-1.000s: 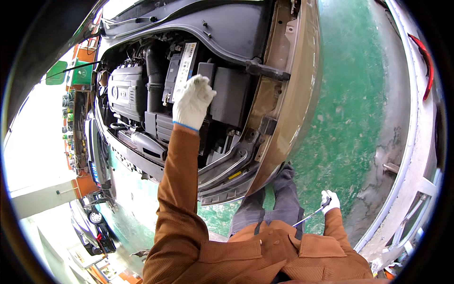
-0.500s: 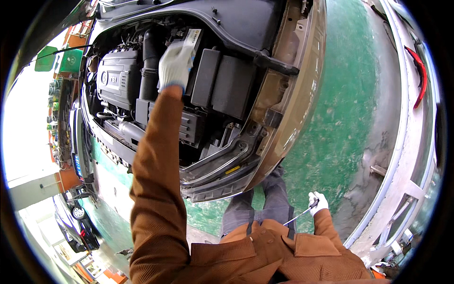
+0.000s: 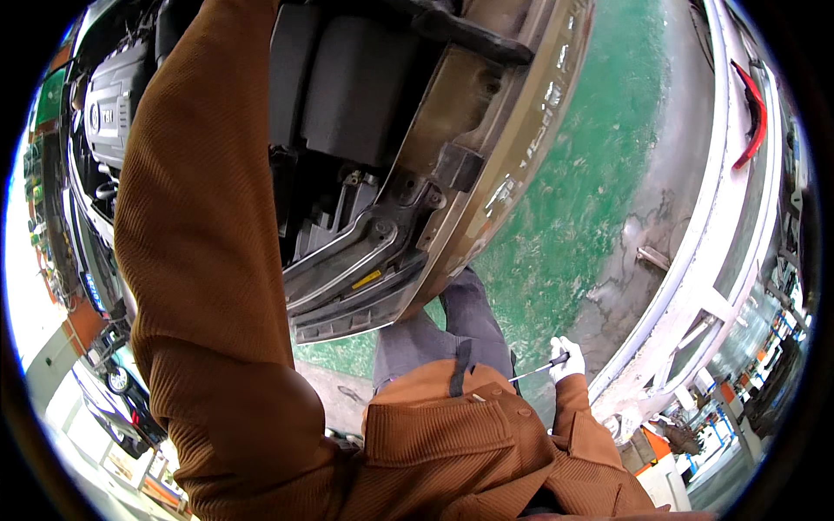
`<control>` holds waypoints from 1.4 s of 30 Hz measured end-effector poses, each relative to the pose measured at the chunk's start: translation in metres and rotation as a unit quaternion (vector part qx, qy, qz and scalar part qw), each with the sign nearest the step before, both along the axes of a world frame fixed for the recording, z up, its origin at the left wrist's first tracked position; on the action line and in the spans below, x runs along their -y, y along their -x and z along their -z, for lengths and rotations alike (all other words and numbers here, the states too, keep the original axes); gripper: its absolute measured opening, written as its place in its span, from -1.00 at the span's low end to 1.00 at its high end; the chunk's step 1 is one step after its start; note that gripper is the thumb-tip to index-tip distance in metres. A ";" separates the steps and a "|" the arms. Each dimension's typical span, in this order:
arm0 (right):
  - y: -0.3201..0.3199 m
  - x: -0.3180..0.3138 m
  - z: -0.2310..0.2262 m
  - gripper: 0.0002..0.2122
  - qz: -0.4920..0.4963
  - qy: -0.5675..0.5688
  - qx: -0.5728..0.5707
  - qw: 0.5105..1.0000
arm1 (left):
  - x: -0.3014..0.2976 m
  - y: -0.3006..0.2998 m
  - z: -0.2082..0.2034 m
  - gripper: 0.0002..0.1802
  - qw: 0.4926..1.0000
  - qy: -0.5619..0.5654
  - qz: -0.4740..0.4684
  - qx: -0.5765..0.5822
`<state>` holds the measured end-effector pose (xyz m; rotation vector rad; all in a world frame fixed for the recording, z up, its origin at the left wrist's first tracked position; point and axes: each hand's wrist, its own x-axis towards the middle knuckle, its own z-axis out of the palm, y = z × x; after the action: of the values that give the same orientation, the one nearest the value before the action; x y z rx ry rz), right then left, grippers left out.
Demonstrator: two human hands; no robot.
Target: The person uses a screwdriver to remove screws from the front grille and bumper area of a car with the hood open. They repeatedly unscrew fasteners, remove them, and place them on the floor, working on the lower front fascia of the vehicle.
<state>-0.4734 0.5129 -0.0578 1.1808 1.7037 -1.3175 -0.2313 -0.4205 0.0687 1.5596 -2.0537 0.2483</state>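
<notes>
My left arm, in a brown corduroy sleeve (image 3: 204,191), stretches up over the open engine bay and passes out at the top edge. The left hand is beyond the picture. Low at my right side, my right hand (image 3: 571,365) in a white glove is closed around the dark handle of a screwdriver (image 3: 530,372). Its thin metal shaft points left toward my waist. Beside the left sleeve lie black plastic box covers (image 3: 356,91) in the bay. The engine cover (image 3: 109,108) shows to the left of the sleeve.
The car's gold-brown fender (image 3: 504,187) and front corner frame (image 3: 347,278) stand close before my legs. Green floor (image 3: 599,165) runs along the right. Farther right is a pale car body (image 3: 686,300) with a red lamp strip (image 3: 754,122). Another car (image 3: 109,395) stands far left.
My view has moved closer over the car's front corner. The left hand, earlier seen over the engine bay near a battery, has left the picture. The right hand still grips the screwdriver.
</notes>
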 end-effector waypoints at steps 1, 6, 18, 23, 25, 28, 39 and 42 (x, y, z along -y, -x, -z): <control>-0.002 0.001 -0.001 -0.86 -0.010 -0.006 0.005 1.000 | 0.004 -0.005 -0.002 -0.65 0.965 0.000 0.022 0.262; 0.003 0.028 0.008 -0.87 -0.055 0.003 0.012 0.998 | 0.022 -0.039 0.024 -0.52 0.987 0.108 0.110 -0.047; 0.050 0.099 0.000 -0.86 -0.198 0.095 0.023 0.975 | -0.390 -0.121 0.021 -0.78 0.885 -0.174 0.063 -0.426; 0.092 0.284 -0.106 -0.79 -0.292 0.056 -0.134 0.945 | -0.468 -0.156 0.050 -0.69 0.956 -0.220 0.022 -0.194; 0.106 0.359 -0.148 -0.77 -0.422 0.111 -0.221 0.872 | -0.461 -0.156 0.048 -0.73 0.958 -0.229 0.030 -0.171; 0.085 0.474 -0.225 -0.77 -0.666 0.158 -0.355 0.637 | -0.460 -0.151 0.043 -0.75 0.966 -0.213 -0.004 -0.149; -0.044 0.768 -0.188 -0.62 -0.798 0.166 -0.521 0.252 | -0.463 -0.170 0.034 -0.60 0.949 -0.279 -0.021 -0.143; -0.069 0.801 -0.174 -0.61 -0.768 0.080 -0.615 0.157 | -0.469 -0.177 0.031 -0.56 0.940 -0.305 -0.027 -0.153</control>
<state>-0.4044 -0.2886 0.1163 -2.3052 1.8498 -0.4571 -0.0539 0.0480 0.0379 1.8565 -1.9303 -0.6369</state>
